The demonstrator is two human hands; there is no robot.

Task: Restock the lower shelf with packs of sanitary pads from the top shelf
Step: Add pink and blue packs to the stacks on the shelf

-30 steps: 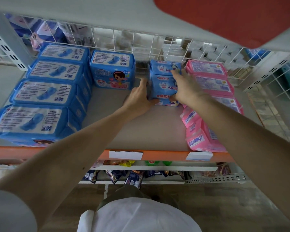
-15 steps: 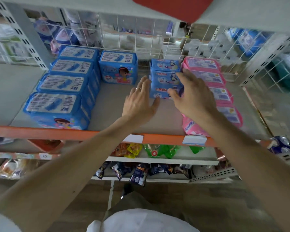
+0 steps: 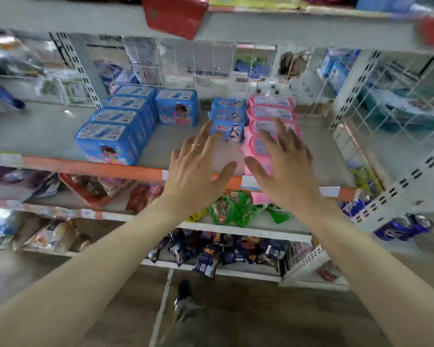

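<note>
Left hand (image 3: 194,169): grip apart, fingers spread, nothing held; ring seen on 1 finger. Right hand (image 3: 286,166): grip apart, fingers spread, nothing held. Small blue pad packs (image 3: 228,118) stacked just beyond left fingertips, on orange-edged shelf (image 3: 85,169). Pink pad packs (image 3: 271,113) partly hidden behind right hand. Large blue pad packs (image 3: 118,126) ranged well left. Snack bags (image 3: 231,209) seen on shelves below.

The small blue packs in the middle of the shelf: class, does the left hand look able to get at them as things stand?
Probably yes. The left hand is open and empty, fingertips just short of the small blue packs. The bare shelf in front of them holds nothing in the way; the pink packs sit to their right.
</note>
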